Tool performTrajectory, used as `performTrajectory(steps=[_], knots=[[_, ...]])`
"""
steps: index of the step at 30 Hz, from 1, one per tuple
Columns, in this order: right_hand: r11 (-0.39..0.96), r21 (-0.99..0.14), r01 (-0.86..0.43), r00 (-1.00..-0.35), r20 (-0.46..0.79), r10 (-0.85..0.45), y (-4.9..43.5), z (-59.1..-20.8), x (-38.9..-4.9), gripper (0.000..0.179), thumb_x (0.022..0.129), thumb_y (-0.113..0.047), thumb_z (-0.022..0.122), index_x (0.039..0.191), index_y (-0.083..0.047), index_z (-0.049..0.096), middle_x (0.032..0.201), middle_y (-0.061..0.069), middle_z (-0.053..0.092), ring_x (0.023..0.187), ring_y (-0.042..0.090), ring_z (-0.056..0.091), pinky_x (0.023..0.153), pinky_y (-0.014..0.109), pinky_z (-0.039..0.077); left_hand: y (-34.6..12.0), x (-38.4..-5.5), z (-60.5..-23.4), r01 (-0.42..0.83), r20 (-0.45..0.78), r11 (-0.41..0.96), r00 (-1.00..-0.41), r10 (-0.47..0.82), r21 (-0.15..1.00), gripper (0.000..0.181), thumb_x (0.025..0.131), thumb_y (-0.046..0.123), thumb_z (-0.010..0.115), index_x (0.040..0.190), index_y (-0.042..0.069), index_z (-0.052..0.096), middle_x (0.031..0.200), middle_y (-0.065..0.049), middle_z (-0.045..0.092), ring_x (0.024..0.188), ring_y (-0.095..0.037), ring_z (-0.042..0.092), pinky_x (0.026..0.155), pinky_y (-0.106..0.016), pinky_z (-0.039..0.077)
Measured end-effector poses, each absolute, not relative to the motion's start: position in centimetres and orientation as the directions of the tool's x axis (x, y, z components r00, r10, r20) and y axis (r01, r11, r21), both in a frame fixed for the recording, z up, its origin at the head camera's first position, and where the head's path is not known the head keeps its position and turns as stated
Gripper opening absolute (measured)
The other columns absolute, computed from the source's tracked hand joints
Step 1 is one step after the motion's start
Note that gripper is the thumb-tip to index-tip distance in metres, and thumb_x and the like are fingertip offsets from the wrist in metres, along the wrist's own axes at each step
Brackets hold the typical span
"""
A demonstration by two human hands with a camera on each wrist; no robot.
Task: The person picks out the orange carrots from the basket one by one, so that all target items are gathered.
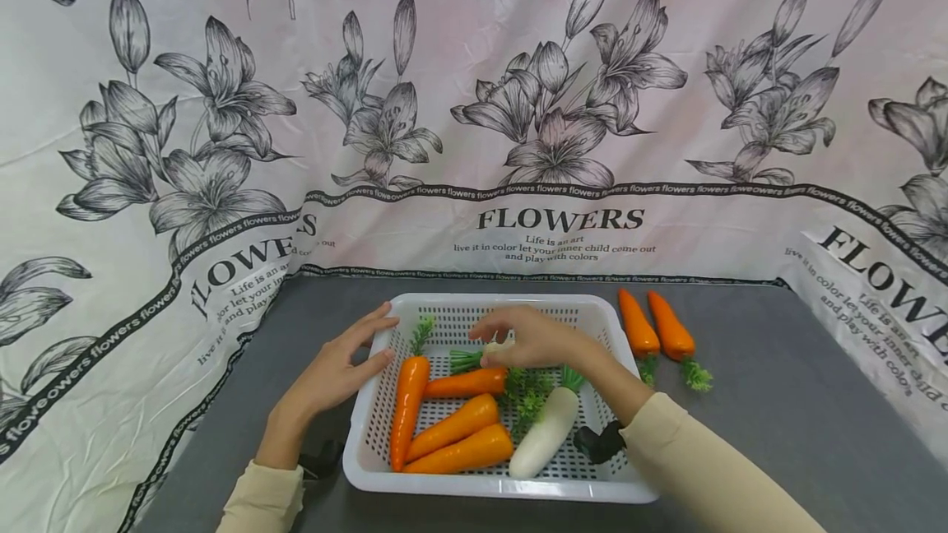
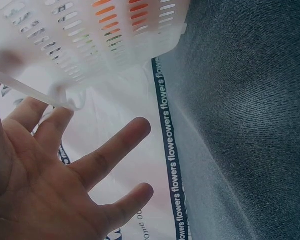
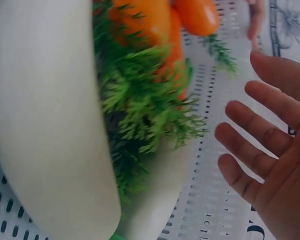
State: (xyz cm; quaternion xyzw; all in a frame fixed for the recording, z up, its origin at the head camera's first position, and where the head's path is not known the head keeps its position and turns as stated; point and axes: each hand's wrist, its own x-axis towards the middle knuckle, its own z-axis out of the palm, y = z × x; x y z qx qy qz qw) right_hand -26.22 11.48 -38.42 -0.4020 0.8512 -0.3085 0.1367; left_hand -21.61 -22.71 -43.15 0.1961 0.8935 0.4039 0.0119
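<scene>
Two hands at the white basket (image 1: 429, 484): left hand (image 1: 336, 373), fingers spread, touches left rim; right hand (image 1: 529, 338), fingers loosely apart, gripping nothing, above leafy white radish (image 1: 465, 362). Basket also contains second radish (image 1: 546, 434), four carrots (image 1: 410, 410). Outside right: two carrots (image 1: 671, 327), gray table (image 1: 785, 410).

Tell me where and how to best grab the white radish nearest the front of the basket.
I'd grip the white radish around its thick, leafless middle, coming down from above and slightly from the right. It lies diagonally with its greens at the far end; carrot leaves crowd its left, while bare basket floor shows on its right.
</scene>
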Motion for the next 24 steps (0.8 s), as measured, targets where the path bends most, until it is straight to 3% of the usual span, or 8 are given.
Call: performTrajectory(steps=[5, 17, 24], knots=[[0.508, -0.612, -0.606, -0.616, -0.043, -0.787, 11.2, -38.9, -26.1, 0.039, 0.092, -0.021, 0.073, 0.129, -0.007, 0.069, 0.128, 0.01, 0.071, 0.111, 0.029, 0.066, 0.09, 0.035, 0.055, -22.7, -21.6, -43.1, 0.34, 0.138, 0.601, -0.924, 0.357, 0.724, 0.055, 0.101, 0.041, 0.062, 0.152, 0.028, 0.047, 0.17, 0.005, 0.024, 0.125, -0.033, 0.054, 0.074, -0.025, 0.058], [0.516, -0.592, -0.619, -0.588, -0.086, -0.804, 10.8, -40.1, -26.1, 0.037, 0.089, -0.016, 0.077, 0.125, -0.008, 0.071, 0.125, 0.007, 0.072, 0.107, 0.024, 0.067, 0.092, 0.034, 0.056, -22.6, -21.8, -43.1, 0.345, 0.143, 0.601, -0.923, 0.357, 0.721, 0.055, 0.101, 0.04, 0.061, 0.152, 0.027, 0.047, 0.17, 0.003, 0.024, 0.124, -0.033, 0.053, 0.072, -0.023, 0.056], [0.545, -0.526, -0.653, -0.578, -0.121, -0.807, 10.4, -40.9, -25.8, 0.039, 0.086, -0.011, 0.078, 0.125, -0.013, 0.072, 0.124, -0.002, 0.072, 0.11, 0.017, 0.059, 0.096, 0.032, 0.047, -22.5, -21.6, -43.0, 0.343, 0.139, 0.595, -0.922, 0.361, 0.727, 0.055, 0.101, 0.039, 0.061, 0.152, 0.026, 0.047, 0.17, 0.002, 0.024, 0.121, -0.032, 0.054, 0.07, -0.023, 0.057]])
